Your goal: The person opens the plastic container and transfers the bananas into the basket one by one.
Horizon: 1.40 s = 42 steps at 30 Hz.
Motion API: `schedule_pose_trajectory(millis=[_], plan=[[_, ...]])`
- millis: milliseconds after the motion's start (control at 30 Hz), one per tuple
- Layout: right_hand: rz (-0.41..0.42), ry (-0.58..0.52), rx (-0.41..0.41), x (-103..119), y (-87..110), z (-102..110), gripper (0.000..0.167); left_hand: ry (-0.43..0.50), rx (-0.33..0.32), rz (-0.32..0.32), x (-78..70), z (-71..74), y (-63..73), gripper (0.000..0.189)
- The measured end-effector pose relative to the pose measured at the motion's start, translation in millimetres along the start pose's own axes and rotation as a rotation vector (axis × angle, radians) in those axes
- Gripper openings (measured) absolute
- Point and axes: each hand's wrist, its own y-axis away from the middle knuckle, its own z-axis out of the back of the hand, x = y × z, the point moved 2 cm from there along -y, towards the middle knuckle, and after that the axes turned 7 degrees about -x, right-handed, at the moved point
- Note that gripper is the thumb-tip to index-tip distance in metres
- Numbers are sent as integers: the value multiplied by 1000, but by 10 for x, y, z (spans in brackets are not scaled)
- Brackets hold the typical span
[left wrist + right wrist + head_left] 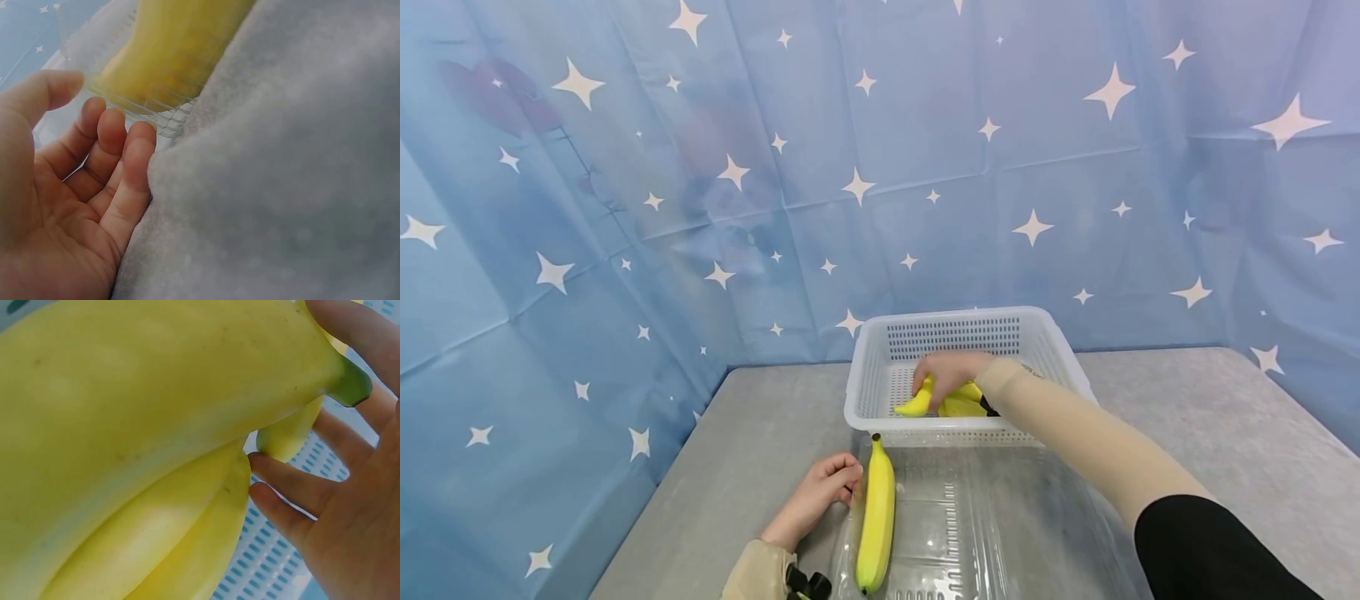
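My right hand (951, 372) is down inside the white basket (863, 392), its thumb and fingers around a yellow banana (916, 405). In the right wrist view, a large banana (156, 381) with a green tip fills the foreground. The right hand's fingers (294, 481) spread beside it and touch bananas in the bunch (169, 537). My left hand (826, 486) is at the left edge of a clear plastic tray (925, 508), fingers loosely bent and thumb apart from them. Its fingertips (112, 128) are right at the tray's rim. A single banana (876, 517) lies lengthwise along the tray's left side.
The basket stands at the back of the grey table (722, 467), directly behind the tray. A blue curtain with white stars (925, 192) hangs behind the table and along its left side. The right forearm (1097, 442) reaches over the tray's right part.
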Motion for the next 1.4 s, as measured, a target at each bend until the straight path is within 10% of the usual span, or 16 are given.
schedule_pose_trajectory(millis=[1033,1400], plan=[[-104,37,49,30,133,-38,43,16,-12,10,42,-37,29,27],[-11,-38,-6,129,162,202,41,5,-17,7,16,-7,11,18]])
